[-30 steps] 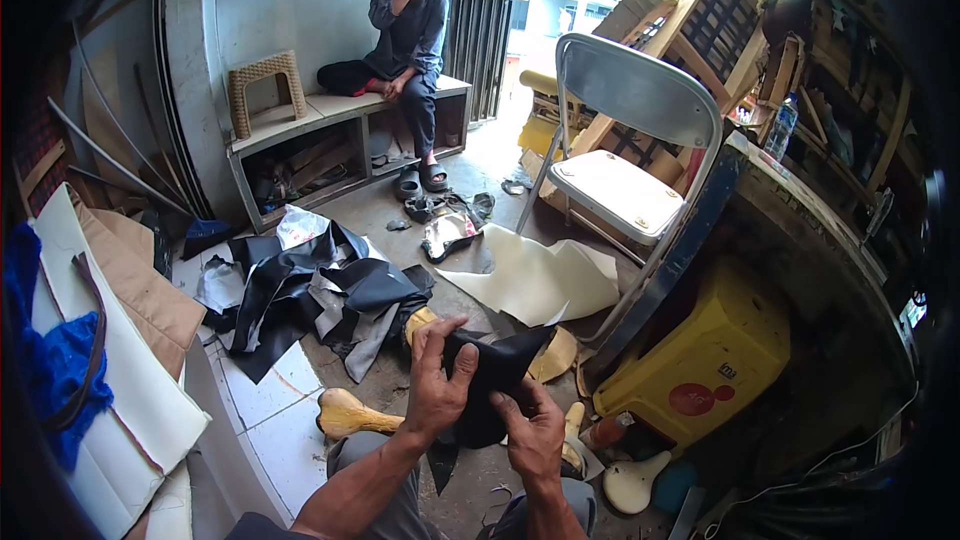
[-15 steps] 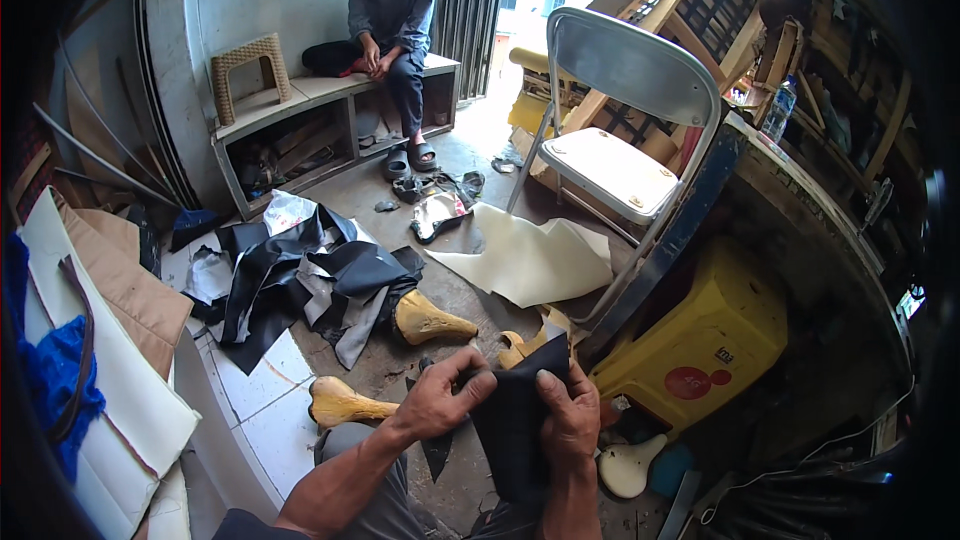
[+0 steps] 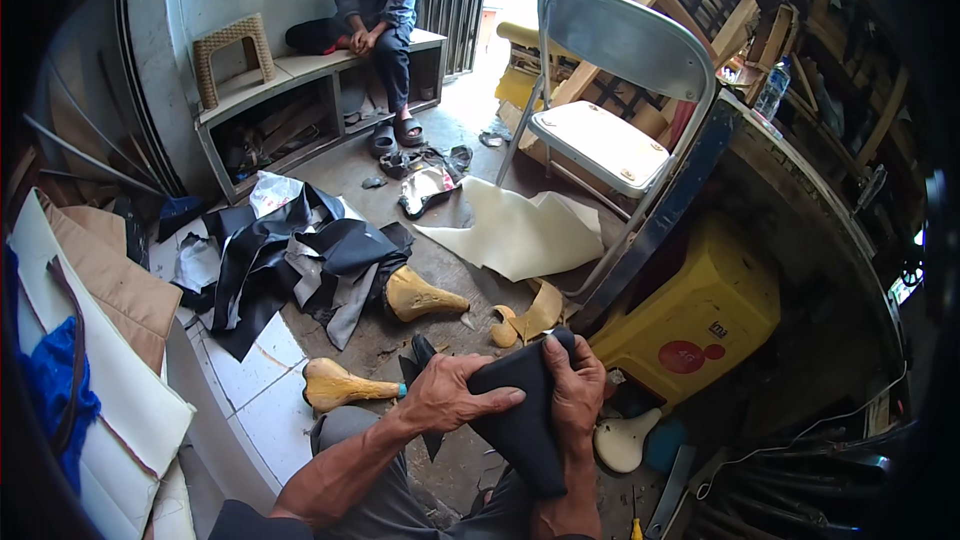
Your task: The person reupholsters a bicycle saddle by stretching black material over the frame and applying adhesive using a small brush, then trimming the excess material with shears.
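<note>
Above my knees, a black-covered bicycle saddle (image 3: 520,420) is held between both hands. My left hand (image 3: 443,398) grips its left side, with the thumb flat across the black surface and the fingers hidden beneath. Along the right edge, my right hand (image 3: 577,390) is closed round it, thumb near the upper corner. To the left of my left hand lies a bare yellowish saddle (image 3: 345,384) on the floor by my knee. Farther off, another yellowish saddle (image 3: 422,297) rests against black sheet scraps (image 3: 300,250). Beyond my hands is a curled tan offcut (image 3: 540,312).
A cream sheet (image 3: 520,230) lies before a metal folding chair (image 3: 630,90). On the right are a tipped yellow plastic stool (image 3: 700,310), a cream saddle-shaped piece (image 3: 625,440) and a screwdriver (image 3: 636,528). Another person (image 3: 375,0) sits on a bench (image 3: 300,65).
My left hand has slid lower along the saddle, its thumb now stretched across the black surface. The saddle has turned to show more of its broad face. The whole view has shifted slightly.
</note>
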The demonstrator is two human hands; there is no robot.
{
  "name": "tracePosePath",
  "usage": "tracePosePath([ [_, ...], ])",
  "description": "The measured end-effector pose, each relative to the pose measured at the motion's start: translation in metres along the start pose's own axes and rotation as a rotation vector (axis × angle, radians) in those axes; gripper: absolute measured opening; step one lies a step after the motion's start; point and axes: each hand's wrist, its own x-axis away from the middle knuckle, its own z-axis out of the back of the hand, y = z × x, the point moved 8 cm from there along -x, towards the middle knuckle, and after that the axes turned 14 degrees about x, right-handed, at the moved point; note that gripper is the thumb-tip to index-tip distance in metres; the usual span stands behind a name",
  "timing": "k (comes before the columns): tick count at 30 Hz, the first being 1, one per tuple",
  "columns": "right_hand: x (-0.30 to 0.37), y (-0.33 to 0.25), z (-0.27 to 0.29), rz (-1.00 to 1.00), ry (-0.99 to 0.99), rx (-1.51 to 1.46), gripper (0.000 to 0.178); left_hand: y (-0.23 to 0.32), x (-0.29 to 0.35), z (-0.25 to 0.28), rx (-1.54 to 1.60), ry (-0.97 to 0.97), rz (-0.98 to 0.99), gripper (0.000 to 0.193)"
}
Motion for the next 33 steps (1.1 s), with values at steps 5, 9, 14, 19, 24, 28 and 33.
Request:
tracePosePath([
  [5,-0.003,0.005,0.002,-0.003,-0.036,0.087,0.017,-0.001,0.003,0.0,-0.006,-0.026,0.065,0.052],
  [9,0.006,-0.007,-0.007,0.093,-0.041,0.122,0.017,-0.014,0.003,0.005,0.206,-0.078,0.05,0.049],
  [14,0.013,-0.003,-0.006,0.156,-0.019,0.234,0.018,-0.021,0.005,0.006,0.627,-0.091,0.224,0.04],
  [19,0.015,-0.006,-0.015,0.196,-0.148,0.244,0.02,-0.027,0.008,0.007,0.952,-0.138,0.358,0.024],
  [24,0.014,-0.008,-0.02,0.247,-0.275,0.222,0.02,-0.022,0.012,0.013,0.875,-0.255,0.305,0.021],
  [28,0.013,-0.003,-0.019,0.227,-0.215,0.28,0.019,-0.001,0.009,0.027,0.542,0.021,-0.047,0.018],
  [33,0.016,-0.007,-0.016,0.366,-0.07,0.386,0.016,0.023,0.015,0.033,-0.022,0.265,-0.441,0.015],
])
